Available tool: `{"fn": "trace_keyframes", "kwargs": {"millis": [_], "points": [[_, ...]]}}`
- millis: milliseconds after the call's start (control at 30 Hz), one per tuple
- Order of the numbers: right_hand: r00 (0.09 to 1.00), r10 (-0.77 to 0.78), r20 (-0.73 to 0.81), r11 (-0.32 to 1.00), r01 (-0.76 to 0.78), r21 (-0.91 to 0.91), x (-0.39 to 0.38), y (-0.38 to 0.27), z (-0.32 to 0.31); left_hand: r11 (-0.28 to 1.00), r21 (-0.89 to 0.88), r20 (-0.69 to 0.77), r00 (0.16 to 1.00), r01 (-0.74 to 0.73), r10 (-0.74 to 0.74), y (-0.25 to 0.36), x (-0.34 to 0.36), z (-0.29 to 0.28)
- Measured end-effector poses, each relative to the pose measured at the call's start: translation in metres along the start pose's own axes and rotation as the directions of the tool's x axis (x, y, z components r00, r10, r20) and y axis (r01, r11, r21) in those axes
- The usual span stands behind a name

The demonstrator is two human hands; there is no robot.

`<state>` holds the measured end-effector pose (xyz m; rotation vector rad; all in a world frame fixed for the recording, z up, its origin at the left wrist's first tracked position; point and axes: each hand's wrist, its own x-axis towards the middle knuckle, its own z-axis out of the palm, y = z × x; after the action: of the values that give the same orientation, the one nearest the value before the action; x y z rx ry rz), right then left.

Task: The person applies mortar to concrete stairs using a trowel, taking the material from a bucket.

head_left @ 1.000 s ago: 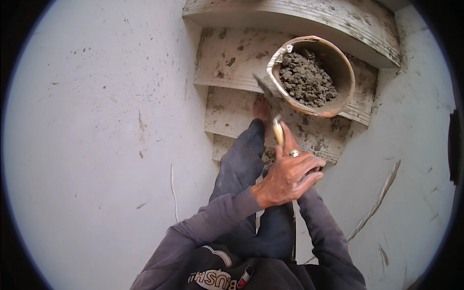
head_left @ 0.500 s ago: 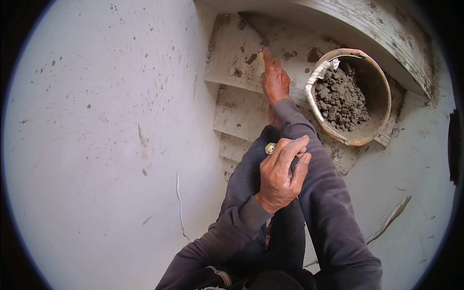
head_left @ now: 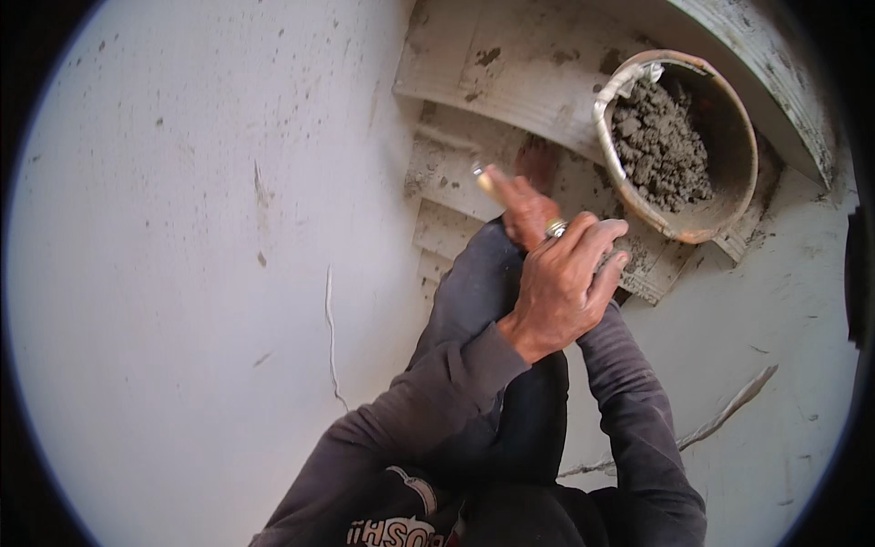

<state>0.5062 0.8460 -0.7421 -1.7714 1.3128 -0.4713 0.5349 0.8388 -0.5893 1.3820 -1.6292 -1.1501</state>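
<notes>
My right hand (head_left: 530,214) is closed round the pale handle (head_left: 489,185) of what looks like a trowel. Its blade, blurred by motion, points up and left over the steps. My left hand (head_left: 570,283), with a ring on one finger, is in front of the right wrist and partly hides it. Its fingers are curled toward the thumb, and a bit of grey shows between them, too hidden to name. Just beyond and right of both hands stands a round bucket (head_left: 629,196) holding lumpy grey mortar (head_left: 661,146).
Mortar-spotted stairs (head_left: 474,55) curve down below me. A bare foot (head_left: 538,162) rests on one step. At left rises a pale, spattered wall (head_left: 200,228). A curved, stained ledge (head_left: 756,82) borders the bucket, and a crack (head_left: 729,410) runs across the pale surface at right.
My right hand has drawn back from the upper step toward me, bringing the trowel with it. My left hand has moved up and right, close to the right hand. The view has shifted slightly.
</notes>
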Motion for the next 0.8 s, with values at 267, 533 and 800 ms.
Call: {"fn": "trace_keyframes", "kwargs": {"millis": [267,533,800], "points": [[0.945,0.280,-0.166,0.909,-0.206,0.363,-0.147,0.064,0.010,0.997,0.067,0.203,0.979,-0.037,0.022,0.003,-0.019,0.016],[0.657,0.632,-0.412,0.768,-0.459,0.446,-0.278,0.034,0.023,0.944,-0.246,-0.004,0.974,0.220,-0.228,0.012,0.003,0.038],[0.249,0.948,0.198,-0.148,-0.207,0.967,-0.278,-0.056,0.052,0.783,-0.384,0.085,0.863,0.490,-0.499,-0.033,0.059,0.022]]}}
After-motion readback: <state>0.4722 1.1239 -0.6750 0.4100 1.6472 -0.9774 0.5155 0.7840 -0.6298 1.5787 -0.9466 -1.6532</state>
